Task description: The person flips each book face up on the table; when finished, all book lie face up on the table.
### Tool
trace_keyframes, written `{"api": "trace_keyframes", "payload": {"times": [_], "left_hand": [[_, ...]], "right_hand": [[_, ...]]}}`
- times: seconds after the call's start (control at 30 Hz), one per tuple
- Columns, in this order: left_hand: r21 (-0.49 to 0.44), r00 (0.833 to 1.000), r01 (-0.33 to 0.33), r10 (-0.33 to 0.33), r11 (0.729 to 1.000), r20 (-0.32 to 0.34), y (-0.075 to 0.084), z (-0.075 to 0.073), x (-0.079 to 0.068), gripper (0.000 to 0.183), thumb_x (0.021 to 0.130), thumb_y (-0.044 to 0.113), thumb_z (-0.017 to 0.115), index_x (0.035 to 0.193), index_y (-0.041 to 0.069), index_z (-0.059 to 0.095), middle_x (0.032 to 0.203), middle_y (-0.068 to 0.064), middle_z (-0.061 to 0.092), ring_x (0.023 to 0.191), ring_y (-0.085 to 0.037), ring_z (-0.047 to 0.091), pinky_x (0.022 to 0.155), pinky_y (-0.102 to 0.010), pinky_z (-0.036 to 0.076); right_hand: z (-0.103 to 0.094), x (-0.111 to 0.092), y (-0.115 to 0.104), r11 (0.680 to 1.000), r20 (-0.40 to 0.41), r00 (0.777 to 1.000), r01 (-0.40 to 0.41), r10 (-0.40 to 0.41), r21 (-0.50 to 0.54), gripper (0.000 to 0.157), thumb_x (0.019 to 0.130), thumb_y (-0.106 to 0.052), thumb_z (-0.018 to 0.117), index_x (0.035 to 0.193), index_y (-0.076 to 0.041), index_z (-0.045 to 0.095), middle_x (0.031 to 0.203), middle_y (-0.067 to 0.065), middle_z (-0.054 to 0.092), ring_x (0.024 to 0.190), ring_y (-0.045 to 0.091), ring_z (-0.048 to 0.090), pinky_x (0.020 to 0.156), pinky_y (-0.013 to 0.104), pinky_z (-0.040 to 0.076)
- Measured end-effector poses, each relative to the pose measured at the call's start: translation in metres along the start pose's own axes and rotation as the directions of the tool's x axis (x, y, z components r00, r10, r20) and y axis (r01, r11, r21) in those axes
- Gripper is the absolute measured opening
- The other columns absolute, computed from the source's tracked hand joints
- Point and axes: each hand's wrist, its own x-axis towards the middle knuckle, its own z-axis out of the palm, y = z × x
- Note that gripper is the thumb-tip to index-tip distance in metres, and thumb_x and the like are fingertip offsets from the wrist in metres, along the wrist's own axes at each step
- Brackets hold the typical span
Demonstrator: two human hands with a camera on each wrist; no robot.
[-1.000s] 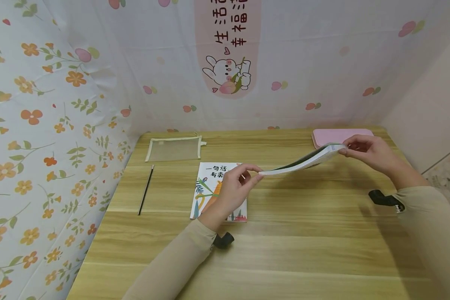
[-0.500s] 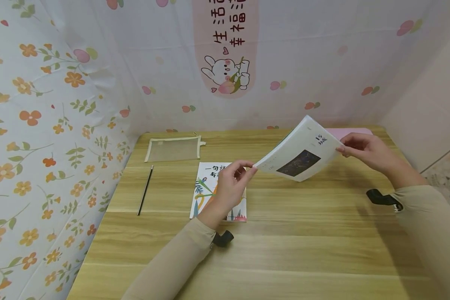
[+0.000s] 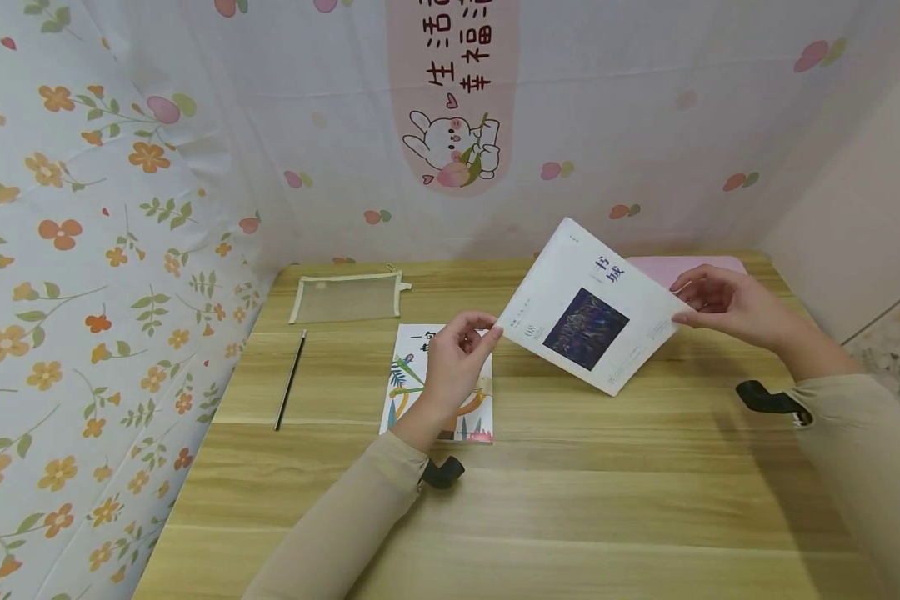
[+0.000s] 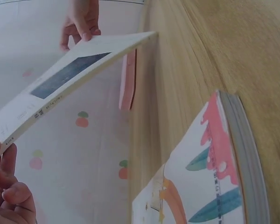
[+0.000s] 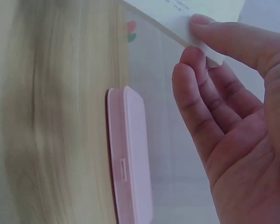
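Note:
A thin white magazine with a dark square picture on its cover hangs tilted above the table, cover facing up toward the head camera. My left hand pinches its left corner between thumb and fingers. At the opposite corner, my right hand pinches it with the thumb on the cover and fingers beneath. Under the left hand lies a book with a colourful illustrated cover, partly covered by that hand. In the left wrist view the magazine's printed spine shows, with the thick book below it.
A pink case lies at the back right, partly behind the magazine. At the back left is a cream-edged mesh zip pouch, with a dark pencil in front of it. Patterned cloth hangs behind and to the left of the wooden table.
The magazine has turned from nearly edge-on to showing its front cover, its near corner swinging down toward me. Both hands keep their pinch and stay almost in place.

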Motion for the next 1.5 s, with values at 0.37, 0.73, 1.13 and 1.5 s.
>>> {"api": "trace_keyframes", "payload": {"times": [0.37, 0.73, 1.13, 1.5], "left_hand": [[0.107, 0.993, 0.092, -0.099, 0.99, 0.06, -0.011, -0.002, 0.005, 0.013, 0.096, 0.017, 0.074, 0.108, 0.012, 0.077, 0.095, -0.004, 0.075, 0.067, -0.013, 0.048, 0.056, -0.02, 0.034], [0.304, 0.967, 0.135, -0.192, 0.943, 0.167, -0.021, -0.001, 0.013, 0.016, 0.095, 0.021, 0.076, 0.11, 0.016, 0.079, 0.094, 0.001, 0.073, 0.06, -0.01, 0.041, 0.053, -0.02, 0.028], [0.414, 0.905, 0.254, -0.365, 0.874, 0.216, -0.035, 0.001, 0.024, 0.021, 0.094, 0.02, 0.077, 0.115, 0.016, 0.079, 0.107, -0.001, 0.077, 0.084, -0.016, 0.06, 0.068, -0.026, 0.047], [0.547, 0.868, 0.228, -0.423, 0.806, 0.26, -0.031, 0.008, 0.029, 0.036, 0.093, 0.019, 0.077, 0.129, 0.019, 0.073, 0.129, 0.0, 0.073, 0.092, -0.017, 0.068, 0.067, -0.028, 0.048]], "right_hand": [[0.011, -0.007, 0.01, 0.997, 0.111, 0.992, 0.062, -0.057, -0.041, 0.032, 0.084, 0.004, 0.081, 0.112, -0.009, 0.073, 0.098, -0.001, 0.071, 0.075, 0.015, 0.065, 0.066, 0.019, 0.051], [0.013, -0.017, 0.013, 0.997, 0.252, 0.967, -0.004, 0.024, -0.082, 0.031, 0.087, -0.011, 0.083, 0.118, -0.012, 0.075, 0.093, 0.003, 0.073, 0.072, 0.014, 0.059, 0.064, 0.022, 0.048], [0.035, -0.025, 0.025, 0.998, 0.351, 0.935, -0.051, 0.059, -0.032, 0.034, 0.08, -0.018, 0.089, 0.111, -0.013, 0.076, 0.079, -0.003, 0.065, 0.066, 0.011, 0.055, 0.058, 0.025, 0.047], [0.039, -0.033, 0.024, 0.997, 0.492, 0.868, -0.082, 0.064, 0.015, 0.034, 0.08, -0.015, 0.089, 0.109, -0.009, 0.073, 0.086, 0.006, 0.067, 0.069, 0.012, 0.056, 0.059, 0.023, 0.048]]}}
